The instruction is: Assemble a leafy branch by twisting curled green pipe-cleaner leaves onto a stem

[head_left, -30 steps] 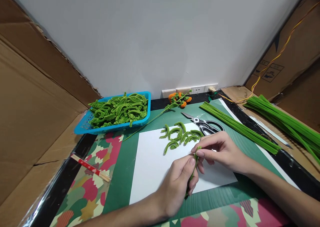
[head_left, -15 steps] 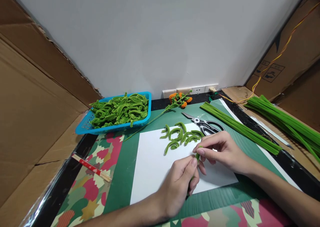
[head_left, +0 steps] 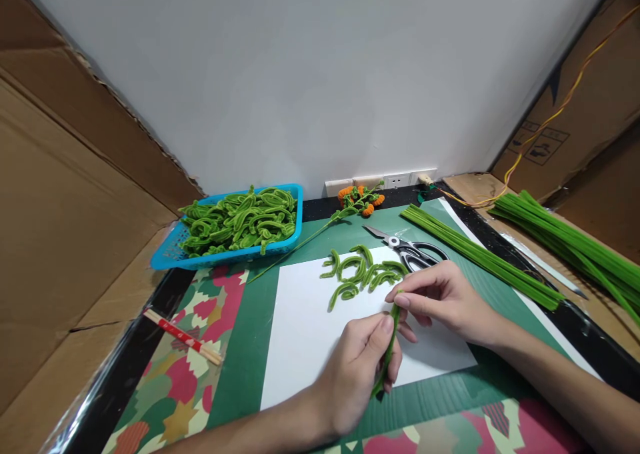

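Observation:
A green fuzzy pipe cleaner (head_left: pixel 389 357) runs between my two hands above the white paper sheet (head_left: pixel 300 347). My left hand (head_left: pixel 363 351) is closed around its lower part, the thumb lying along it. At its upper end my right hand (head_left: pixel 435 301) pinches the tip between thumb and forefinger, the other fingers curled below. Just beyond my fingers, several bent green pipe cleaner pieces (head_left: pixel 351 267) lie on the paper, some curled into loops. Scissors (head_left: pixel 407 247) with black and grey handles rest behind my right hand.
A blue basket (head_left: pixel 299 217) heaped with bent green pieces stands back left. An orange-flowered pipe cleaner stem (head_left: pixel 325 224) lies beside it. Straight green pipe cleaners (head_left: pixel 480 254) lie right, another bundle (head_left: pixel 575 241) beyond. Chopsticks (head_left: pixel 183 336) in a red wrapper lie left. Cardboard walls flank the table.
The fingers of my left hand have loosened a little, and more of the pipe cleaner shows along the palm. My right hand keeps its pinch at nearly the same spot.

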A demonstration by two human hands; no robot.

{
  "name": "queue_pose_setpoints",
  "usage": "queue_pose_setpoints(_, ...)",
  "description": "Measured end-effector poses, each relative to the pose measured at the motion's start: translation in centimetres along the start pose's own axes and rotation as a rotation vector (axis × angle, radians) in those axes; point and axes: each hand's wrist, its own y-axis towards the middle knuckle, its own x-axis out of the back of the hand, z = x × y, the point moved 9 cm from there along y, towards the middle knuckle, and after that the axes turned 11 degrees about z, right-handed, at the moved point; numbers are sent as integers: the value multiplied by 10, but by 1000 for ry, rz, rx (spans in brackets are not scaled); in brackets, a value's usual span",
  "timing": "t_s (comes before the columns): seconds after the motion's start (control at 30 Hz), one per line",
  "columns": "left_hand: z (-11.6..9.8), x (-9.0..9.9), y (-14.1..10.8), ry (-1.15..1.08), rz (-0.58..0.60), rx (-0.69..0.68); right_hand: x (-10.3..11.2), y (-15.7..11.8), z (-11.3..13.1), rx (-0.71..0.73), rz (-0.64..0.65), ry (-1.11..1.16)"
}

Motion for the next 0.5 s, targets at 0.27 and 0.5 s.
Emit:
queue_pose_setpoints(0.27, 1, 0, -1, 57, -5, 15, 1, 0, 2, -20, -23, -7)
queue_pose_setpoints(0.5, 16, 3, -2, -224, -28, 40, 17, -4, 8, 7, -178, -45)
